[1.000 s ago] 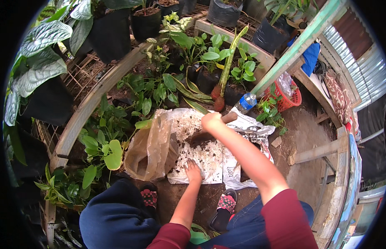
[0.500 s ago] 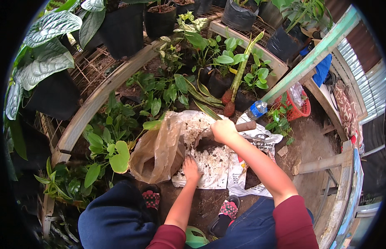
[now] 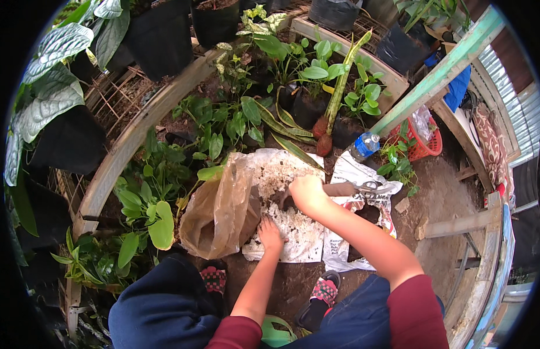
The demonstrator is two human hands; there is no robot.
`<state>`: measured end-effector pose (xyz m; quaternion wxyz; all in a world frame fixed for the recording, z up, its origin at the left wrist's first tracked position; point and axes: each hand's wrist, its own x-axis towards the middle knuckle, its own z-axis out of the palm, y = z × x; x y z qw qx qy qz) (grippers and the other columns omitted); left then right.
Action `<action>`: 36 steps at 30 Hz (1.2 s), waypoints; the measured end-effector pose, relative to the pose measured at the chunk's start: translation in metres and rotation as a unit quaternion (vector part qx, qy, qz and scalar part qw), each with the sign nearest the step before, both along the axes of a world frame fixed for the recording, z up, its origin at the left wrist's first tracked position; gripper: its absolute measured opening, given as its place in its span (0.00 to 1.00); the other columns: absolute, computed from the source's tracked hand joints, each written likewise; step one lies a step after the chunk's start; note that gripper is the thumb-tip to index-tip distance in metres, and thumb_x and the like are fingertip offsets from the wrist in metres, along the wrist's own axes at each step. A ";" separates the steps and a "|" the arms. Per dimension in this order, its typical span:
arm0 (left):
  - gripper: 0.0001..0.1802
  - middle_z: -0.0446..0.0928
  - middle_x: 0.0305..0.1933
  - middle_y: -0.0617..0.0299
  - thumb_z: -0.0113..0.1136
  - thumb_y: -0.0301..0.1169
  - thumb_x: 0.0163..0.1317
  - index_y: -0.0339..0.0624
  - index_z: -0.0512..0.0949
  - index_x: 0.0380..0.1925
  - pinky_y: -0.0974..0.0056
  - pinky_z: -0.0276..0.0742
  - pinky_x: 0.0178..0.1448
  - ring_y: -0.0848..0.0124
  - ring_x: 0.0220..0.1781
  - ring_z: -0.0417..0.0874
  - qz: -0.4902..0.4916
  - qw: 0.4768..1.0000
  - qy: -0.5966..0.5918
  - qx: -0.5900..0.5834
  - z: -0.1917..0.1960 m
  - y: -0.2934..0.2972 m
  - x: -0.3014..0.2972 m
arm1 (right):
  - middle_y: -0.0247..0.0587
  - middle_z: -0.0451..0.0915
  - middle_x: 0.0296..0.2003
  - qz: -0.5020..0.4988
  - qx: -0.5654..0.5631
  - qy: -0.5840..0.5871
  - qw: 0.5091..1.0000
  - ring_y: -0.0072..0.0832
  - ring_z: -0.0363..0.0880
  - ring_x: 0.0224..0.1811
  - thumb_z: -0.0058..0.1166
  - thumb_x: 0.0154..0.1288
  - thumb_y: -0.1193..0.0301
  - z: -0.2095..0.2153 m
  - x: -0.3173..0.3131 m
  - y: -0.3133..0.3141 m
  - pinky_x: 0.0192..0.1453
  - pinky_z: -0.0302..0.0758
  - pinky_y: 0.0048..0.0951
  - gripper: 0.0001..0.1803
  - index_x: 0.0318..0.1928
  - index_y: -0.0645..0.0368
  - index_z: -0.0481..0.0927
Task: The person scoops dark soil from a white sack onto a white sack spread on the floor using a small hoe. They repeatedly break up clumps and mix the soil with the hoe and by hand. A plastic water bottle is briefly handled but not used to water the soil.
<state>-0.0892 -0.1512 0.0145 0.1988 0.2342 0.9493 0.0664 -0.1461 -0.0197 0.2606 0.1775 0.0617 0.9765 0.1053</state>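
— Where do we find the soil mix (image 3: pixel 293 224) right now?

— We see it heaped on the white sack (image 3: pixel 281 174) spread on the ground, toward the sack's near edge, just beside the brown plastic bag (image 3: pixel 220 212) that lies along the sack's left edge.

— And our hands?

— Our left hand (image 3: pixel 270 234) rests flat on the heap, fingers spread and released, holding nothing that we can make out. Our right hand (image 3: pixel 308 193) sits just beyond it, toward the sack's far right corner, clenched around a trowel (image 3: pixel 354 188).

— Which way does the tool run?

— Its long axis lies nearly level, pointing right from our fist, away from the heap, out over the printed bag (image 3: pixel 363 203). So the left hand is the nearer one to the soil; the right holds the blade turned outward.

— Anything past that?

— A plastic bottle (image 3: pixel 364 145) just beyond the sack's far right corner, potted plants (image 3: pixel 316 75) behind.
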 end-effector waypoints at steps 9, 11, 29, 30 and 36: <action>0.68 0.51 0.73 0.52 0.76 0.56 0.30 0.32 0.51 0.68 0.55 0.55 0.72 0.61 0.73 0.54 -0.003 0.999 -0.023 -0.024 0.001 0.002 0.001 | 0.43 0.83 0.28 0.011 0.030 0.038 0.999 0.36 0.85 0.32 0.61 0.49 0.65 0.015 0.016 0.025 0.36 0.80 0.35 0.09 0.29 0.57 0.84; 0.67 0.51 0.73 0.52 0.76 0.55 0.29 0.31 0.53 0.67 0.55 0.55 0.71 0.61 0.73 0.55 -0.007 1.000 -0.015 -0.004 0.004 0.010 0.004 | 0.44 0.83 0.27 -0.010 0.031 -0.006 0.999 0.37 0.85 0.33 0.61 0.49 0.67 -0.023 0.023 0.046 0.37 0.80 0.36 0.08 0.28 0.58 0.84; 0.65 0.55 0.71 0.52 0.78 0.53 0.29 0.31 0.55 0.65 0.54 0.55 0.71 0.59 0.72 0.55 0.019 1.000 -0.015 0.003 -0.006 -0.004 0.002 | 0.46 0.84 0.32 -0.088 0.002 -0.013 0.996 0.38 0.85 0.37 0.58 0.51 0.70 0.008 0.011 0.047 0.40 0.80 0.37 0.08 0.31 0.59 0.85; 0.65 0.54 0.71 0.53 0.78 0.53 0.29 0.31 0.55 0.65 0.53 0.55 0.71 0.60 0.72 0.55 0.012 1.000 -0.015 0.001 -0.005 0.004 0.004 | 0.46 0.84 0.32 -0.097 0.016 -0.015 0.995 0.38 0.85 0.37 0.57 0.51 0.70 -0.006 0.021 0.050 0.40 0.81 0.37 0.08 0.31 0.58 0.85; 0.66 0.53 0.73 0.53 0.77 0.56 0.29 0.31 0.54 0.66 0.52 0.56 0.71 0.62 0.74 0.53 0.012 0.999 -0.005 -0.031 -0.016 -0.004 0.003 | 0.45 0.85 0.35 -0.125 -0.024 -0.042 0.991 0.38 0.85 0.38 0.58 0.53 0.68 0.048 0.015 0.062 0.40 0.81 0.36 0.11 0.36 0.57 0.85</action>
